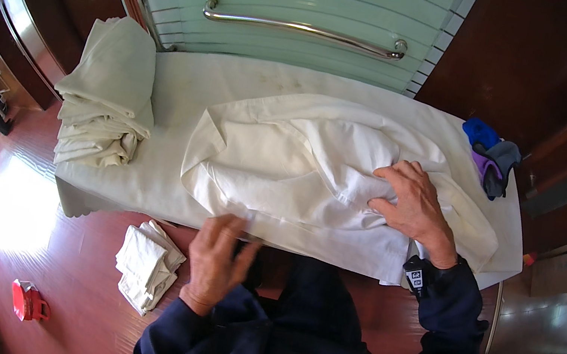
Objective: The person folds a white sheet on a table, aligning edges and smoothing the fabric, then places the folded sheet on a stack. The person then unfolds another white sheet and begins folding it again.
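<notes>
A large white cloth lies loosely bunched and folded over itself on a table draped with a white tablecloth. My right hand rests on the right part of the cloth, thumb and fingers pinching or pressing a fold; a dark sleeve with a small tagged device covers the wrist. Slightly blurred, my left hand is at the table's front edge, just below the cloth's lower left side, with its fingers apart and nothing seen in them. A tall stack of folded white cloths stands at the table's left end.
Blue, purple and grey cloth items lie at the table's right end. Below the table's front left edge is a smaller pile of folded white cloths. A red object is on the red floor. Behind the table runs a metal handle on a glass panel.
</notes>
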`<state>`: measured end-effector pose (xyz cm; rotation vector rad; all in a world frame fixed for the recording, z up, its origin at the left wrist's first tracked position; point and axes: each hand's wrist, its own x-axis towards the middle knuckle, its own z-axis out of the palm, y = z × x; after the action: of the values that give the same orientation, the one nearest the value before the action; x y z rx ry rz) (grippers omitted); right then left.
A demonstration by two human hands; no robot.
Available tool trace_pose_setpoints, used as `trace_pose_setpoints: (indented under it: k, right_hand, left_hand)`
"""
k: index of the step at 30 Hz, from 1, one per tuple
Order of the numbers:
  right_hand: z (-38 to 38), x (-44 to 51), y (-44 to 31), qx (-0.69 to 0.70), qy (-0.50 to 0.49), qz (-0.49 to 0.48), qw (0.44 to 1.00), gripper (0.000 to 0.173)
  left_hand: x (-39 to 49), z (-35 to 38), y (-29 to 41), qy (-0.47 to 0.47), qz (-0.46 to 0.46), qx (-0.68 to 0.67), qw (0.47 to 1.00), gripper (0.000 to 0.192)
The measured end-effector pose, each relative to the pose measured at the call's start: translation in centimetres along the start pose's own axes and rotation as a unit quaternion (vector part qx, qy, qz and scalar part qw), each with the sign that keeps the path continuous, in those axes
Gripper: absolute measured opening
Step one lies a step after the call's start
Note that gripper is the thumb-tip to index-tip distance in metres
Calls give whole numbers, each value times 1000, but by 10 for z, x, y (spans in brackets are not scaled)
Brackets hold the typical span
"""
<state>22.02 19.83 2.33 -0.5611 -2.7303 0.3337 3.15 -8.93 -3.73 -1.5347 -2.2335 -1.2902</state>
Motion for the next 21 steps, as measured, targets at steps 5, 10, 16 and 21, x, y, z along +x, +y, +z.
trace_pose_setpoints:
  k: [5, 10, 16, 21]
  right_hand:
    - [15, -5, 3, -39, -22, 11, 999, 20]
    - [7, -2, 13, 63, 13, 21, 998, 13]
    - [-8, 5, -4, 101, 150, 12, 983, 13]
    - [-38, 2, -19, 182, 88, 21, 979, 12]
  left_hand:
    - [9, 16, 13, -72, 130, 72, 986, 46]
    - [13, 21, 6, -104, 108, 12, 989, 38]
    - [13, 21, -1, -63, 142, 15, 988, 29]
    - [10, -8, -22, 52, 65, -31, 996, 24]
